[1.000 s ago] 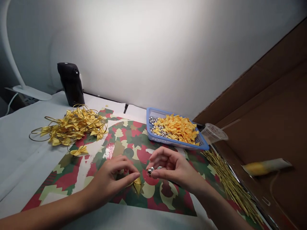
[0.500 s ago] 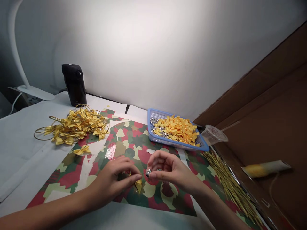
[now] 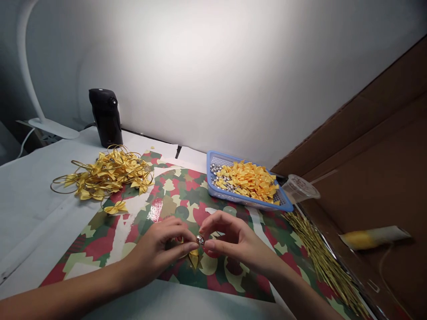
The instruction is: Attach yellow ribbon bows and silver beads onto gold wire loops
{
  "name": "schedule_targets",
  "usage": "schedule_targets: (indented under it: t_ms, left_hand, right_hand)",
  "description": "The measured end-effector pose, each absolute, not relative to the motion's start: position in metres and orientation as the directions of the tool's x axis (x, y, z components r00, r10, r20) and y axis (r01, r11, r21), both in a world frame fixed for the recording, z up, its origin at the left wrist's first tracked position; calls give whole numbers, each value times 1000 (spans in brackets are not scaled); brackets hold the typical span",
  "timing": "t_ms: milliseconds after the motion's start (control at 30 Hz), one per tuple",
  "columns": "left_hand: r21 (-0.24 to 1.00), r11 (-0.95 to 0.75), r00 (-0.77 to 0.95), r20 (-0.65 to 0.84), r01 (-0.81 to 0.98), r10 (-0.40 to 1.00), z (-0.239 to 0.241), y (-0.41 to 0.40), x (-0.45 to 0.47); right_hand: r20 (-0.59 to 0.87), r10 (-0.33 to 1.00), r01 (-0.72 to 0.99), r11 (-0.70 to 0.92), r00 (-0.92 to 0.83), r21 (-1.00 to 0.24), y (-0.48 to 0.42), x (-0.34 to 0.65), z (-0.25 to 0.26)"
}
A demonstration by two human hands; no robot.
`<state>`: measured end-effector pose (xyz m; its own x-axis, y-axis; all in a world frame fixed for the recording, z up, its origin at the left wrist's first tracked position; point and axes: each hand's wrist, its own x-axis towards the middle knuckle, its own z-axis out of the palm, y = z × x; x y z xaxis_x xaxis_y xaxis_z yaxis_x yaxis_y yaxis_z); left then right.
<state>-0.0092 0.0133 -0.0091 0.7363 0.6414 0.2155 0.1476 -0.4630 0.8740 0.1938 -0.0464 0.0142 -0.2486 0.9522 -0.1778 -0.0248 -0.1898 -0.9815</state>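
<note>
My left hand point(image 3: 160, 249) is closed, thumb against forefinger, pinching a yellow ribbon bow point(image 3: 194, 258). Most of the bow is hidden behind the fingers; one pointed tail hangs out below them. A small shiny silver bell point(image 3: 200, 240) is at the left fingertips, between the two hands. My right hand point(image 3: 233, 238) curls around from the right, its thumb and forefinger tips at the bell. Whether the bell touches the bow, I cannot tell.
A blue basket point(image 3: 248, 204) holds yellow bows and silver bells. Finished-looking bows with gold wire loops point(image 3: 110, 173) lie piled at left. Gold stems point(image 3: 320, 258), a clear plastic cup point(image 3: 300, 189), a black flask point(image 3: 106, 118) and a white lamp point(image 3: 53, 128) stand around the patterned sheet point(image 3: 240, 286).
My right hand has moved left with the silver bell, bringing it up to the left fingertips. The left hand keeps its pinch on the bow. The view has shifted slightly.
</note>
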Motion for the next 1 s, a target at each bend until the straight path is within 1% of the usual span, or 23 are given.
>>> schedule_targets:
  t_ms: [167,233,300,400,500,567,667,767,867,1000]
  left_hand:
    - [872,-467,731,224,145,645,-10,12,-8]
    - [868,-472,735,220,153,641,-10,11,-8]
    - [860,-486,753,214,157,622,-8,11,-10]
    - [807,-554,812,177,203,556,-4,15,-14]
    - [720,-636,872,89,277,481,-1,21,-18]
    - [691,-654,890,34,307,454,0,24,-20]
    - [690,-638,888,-16,343,460,-1,25,-19]
    - [701,-610,880,-53,370,472,-1,25,-18]
    - [710,-595,872,-55,376,486,-1,24,-18]
    - [715,-584,865,-56,384,499,-3,24,-17]
  right_hand:
    - [34,977,121,61,-210,-991,-48,187,13]
    - [97,978,169,129,-186,-977,-48,185,11]
    - [135,978,191,164,-158,-968,-50,184,10]
    - [132,983,194,156,-130,-969,-53,182,10]
    - [86,991,165,103,-103,-981,-59,181,13]
    - [64,995,128,74,-82,-989,-63,181,15]
    - [61,996,47,64,-57,-997,-68,182,17]
    - [93,994,-16,93,-53,-996,-71,185,18]
    - [139,989,-45,138,-39,-989,-73,189,18]
    - [142,989,-46,140,-45,-989,-76,193,18]
